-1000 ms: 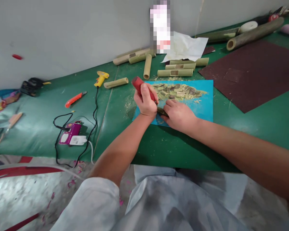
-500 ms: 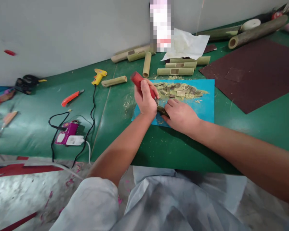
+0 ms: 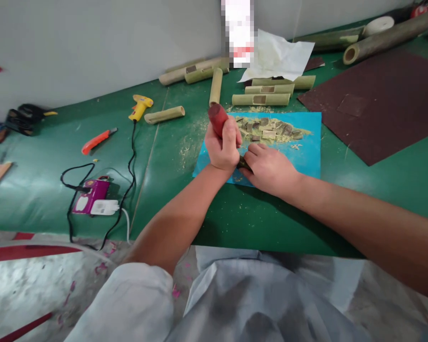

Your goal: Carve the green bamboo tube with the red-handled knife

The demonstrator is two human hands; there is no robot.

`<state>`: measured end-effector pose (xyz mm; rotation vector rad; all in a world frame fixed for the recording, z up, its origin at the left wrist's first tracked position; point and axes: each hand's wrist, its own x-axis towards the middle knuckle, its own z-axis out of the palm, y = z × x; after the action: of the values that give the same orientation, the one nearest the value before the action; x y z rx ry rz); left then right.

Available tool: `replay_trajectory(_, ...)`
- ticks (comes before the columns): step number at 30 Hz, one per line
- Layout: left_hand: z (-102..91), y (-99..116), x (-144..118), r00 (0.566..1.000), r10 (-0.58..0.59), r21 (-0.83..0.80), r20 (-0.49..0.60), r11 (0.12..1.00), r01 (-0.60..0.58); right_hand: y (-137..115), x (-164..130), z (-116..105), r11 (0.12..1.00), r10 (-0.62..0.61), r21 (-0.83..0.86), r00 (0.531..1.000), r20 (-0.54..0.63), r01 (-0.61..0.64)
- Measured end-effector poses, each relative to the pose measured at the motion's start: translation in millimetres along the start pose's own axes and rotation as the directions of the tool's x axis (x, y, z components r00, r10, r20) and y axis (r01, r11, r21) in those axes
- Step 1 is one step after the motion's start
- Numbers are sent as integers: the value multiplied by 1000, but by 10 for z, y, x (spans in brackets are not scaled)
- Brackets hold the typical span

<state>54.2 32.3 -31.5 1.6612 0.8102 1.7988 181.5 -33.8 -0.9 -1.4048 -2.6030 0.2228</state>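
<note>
My left hand (image 3: 223, 149) is wrapped round the thick red handle (image 3: 218, 118) of a hand tool, thumb along its side; the working end is hidden behind the fist. Close beside it, my right hand (image 3: 269, 166) presses a short, dark green bamboo piece (image 3: 243, 164) down on a blue sheet (image 3: 308, 159). Most of that piece is covered by my fingers. Just beyond both hands, bamboo chips and shavings (image 3: 269, 132) lie heaped on the sheet.
Behind the sheet lie bamboo tubes with rectangular cut-outs (image 3: 278, 99). To the left are a yellow glue gun (image 3: 141, 107), an orange utility knife (image 3: 98, 141) and a purple power strip (image 3: 96, 194) with cords. A brown sheet (image 3: 374, 104) covers the right side.
The red handle has swung more upright and to the right, with my left hand shifting slightly right. My right hand still presses on the bamboo piece. The whole view has moved a little.
</note>
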Motion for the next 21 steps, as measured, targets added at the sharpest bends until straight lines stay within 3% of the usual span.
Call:
replay_trajectory(4,23,52,4,994,-51,12,-100,999,53,-3,10,-12,1000,-15,5,1000,1,15)
replay_trajectory(8,-31,-147,64,987,-22,-24,-160,1000,19,-31,11,-29,1000,5,17,1000,5,-5)
replay_trajectory(11,-56,-230,82,989,-1,-76,-151,997,-11,-38,12,-13,999,22,29,1000,9,-22)
replay_trajectory(16,-16,-117,73,989,-61,-41,-134,998,56,35,-2,37,999,-6,39,997,-73,9)
replay_trajectory(21,-67,105,200,997,-61,-61,41,996,64,210,-68,-4,1000,-6,3,981,-193,6)
